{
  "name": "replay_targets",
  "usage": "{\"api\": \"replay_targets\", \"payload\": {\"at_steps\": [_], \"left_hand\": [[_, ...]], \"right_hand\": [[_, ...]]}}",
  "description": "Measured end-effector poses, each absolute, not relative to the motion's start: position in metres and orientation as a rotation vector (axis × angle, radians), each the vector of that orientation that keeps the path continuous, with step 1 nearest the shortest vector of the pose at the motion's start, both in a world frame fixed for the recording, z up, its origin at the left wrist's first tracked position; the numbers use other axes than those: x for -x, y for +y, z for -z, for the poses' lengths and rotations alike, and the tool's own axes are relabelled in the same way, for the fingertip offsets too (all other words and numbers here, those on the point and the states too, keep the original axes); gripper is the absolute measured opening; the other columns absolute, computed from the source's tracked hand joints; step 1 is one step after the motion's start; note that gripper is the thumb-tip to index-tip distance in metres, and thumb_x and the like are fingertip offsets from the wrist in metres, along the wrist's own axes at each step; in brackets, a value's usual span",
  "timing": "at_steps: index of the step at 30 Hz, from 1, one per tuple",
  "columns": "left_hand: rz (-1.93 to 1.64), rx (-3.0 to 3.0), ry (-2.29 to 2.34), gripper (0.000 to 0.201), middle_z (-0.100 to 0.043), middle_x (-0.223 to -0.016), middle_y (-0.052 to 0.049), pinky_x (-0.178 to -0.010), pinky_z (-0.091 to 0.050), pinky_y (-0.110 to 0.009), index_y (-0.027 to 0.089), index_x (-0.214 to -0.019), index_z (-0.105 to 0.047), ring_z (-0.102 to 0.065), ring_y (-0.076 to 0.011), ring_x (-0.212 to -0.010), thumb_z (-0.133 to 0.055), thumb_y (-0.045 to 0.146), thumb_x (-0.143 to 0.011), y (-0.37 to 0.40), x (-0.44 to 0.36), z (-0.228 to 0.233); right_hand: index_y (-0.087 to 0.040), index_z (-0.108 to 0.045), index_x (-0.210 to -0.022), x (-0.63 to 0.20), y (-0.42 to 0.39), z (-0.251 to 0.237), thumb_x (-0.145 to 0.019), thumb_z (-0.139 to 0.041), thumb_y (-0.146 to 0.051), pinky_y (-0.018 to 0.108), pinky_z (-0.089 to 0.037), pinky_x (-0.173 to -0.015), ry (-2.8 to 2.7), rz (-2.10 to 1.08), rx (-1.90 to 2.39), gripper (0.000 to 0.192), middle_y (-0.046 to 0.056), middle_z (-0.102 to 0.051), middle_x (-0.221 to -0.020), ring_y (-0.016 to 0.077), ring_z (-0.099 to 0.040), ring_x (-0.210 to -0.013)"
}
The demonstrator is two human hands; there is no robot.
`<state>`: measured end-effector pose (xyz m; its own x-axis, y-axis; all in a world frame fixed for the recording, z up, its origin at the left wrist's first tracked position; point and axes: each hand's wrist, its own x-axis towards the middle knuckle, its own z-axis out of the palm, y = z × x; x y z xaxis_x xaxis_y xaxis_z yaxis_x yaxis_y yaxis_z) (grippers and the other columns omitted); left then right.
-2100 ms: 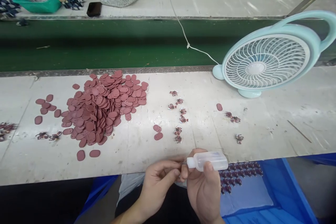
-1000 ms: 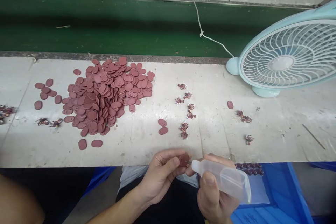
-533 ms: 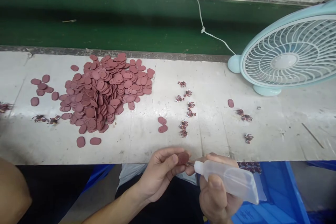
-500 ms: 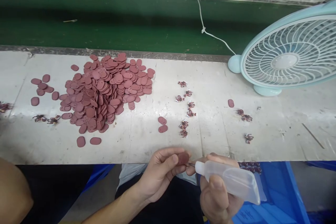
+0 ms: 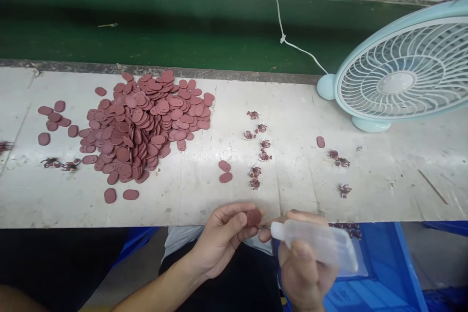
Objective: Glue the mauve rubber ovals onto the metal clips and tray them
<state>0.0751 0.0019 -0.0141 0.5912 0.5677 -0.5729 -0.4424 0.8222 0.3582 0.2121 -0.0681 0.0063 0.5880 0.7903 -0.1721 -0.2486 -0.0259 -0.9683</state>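
Near the table's front edge, my left hand [image 5: 223, 239] pinches a reddish-brown oval disc [image 5: 253, 218] between thumb and fingers. My right hand [image 5: 303, 263] is wrapped round a translucent white squeeze bottle [image 5: 318, 243], tilted so that its thin nozzle points left at the lower edge of the disc. Whether the tip touches the disc I cannot tell. Two loose oval discs [image 5: 225, 171] lie on the table just beyond my left hand. Several small brown-and-white figures [image 5: 255, 171] form a rough column to their right.
A big heap of oval discs [image 5: 146, 126] covers the table's left-centre. A pale blue fan [image 5: 397, 83] stands at the right, its white cord [image 5: 303, 52] running back. More figures [image 5: 341, 162] lie before the fan. A blue crate [image 5: 398, 273] sits below the front edge at right.
The bottle's rear end has shifted slightly up and left, blurred by motion. My left hand keeps its pinch on the disc. The view has shifted a little; the arm at far left has dropped lower.
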Motion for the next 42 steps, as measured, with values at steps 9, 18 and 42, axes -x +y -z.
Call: {"api": "replay_targets", "payload": {"at_steps": [9,18,42], "left_hand": [[-0.613,-0.225,0.734,0.019,-0.078,-0.116,-0.012,-0.083,-0.060,-0.021,0.016,-0.105,-0.077,-0.076,-0.0185,-0.096,-0.074,0.026,-0.089,0.010,-0.067,0.011],[-0.687,-0.232,0.859,0.017,-0.077,-0.117,-0.011,-0.069,-0.060,-0.018,0.019,-0.105,-0.076,-0.076,-0.0173,-0.092,-0.074,0.025,-0.089,0.021,-0.048,0.015],[-0.645,-0.376,0.810,0.016,-0.080,-0.090,-0.007,-0.073,-0.058,-0.025,0.017,-0.086,-0.077,-0.072,-0.0147,-0.077,-0.086,0.026,-0.076,0.014,-0.060,0.003]], "right_hand": [[-0.020,-0.048,-0.109,-0.321,-0.030,0.033,-0.091,-0.052,-0.026,0.018,-0.060,-0.046,0.485,-1.563,0.002,0.020,-0.002,-0.051,-0.072,0.0124,-0.064,-0.060],[-0.022,-0.070,-0.103,-0.257,-0.031,0.016,-0.089,-0.070,-0.039,0.019,-0.047,-0.041,-0.543,-1.135,1.361,0.022,-0.001,-0.061,-0.078,0.0105,-0.056,-0.054],[-0.032,-0.077,-0.112,-0.227,-0.043,-0.034,-0.092,-0.071,-0.025,0.027,-0.060,-0.069,-0.937,-1.327,1.493,0.022,0.003,-0.075,-0.100,0.0152,-0.069,-0.077]]}}
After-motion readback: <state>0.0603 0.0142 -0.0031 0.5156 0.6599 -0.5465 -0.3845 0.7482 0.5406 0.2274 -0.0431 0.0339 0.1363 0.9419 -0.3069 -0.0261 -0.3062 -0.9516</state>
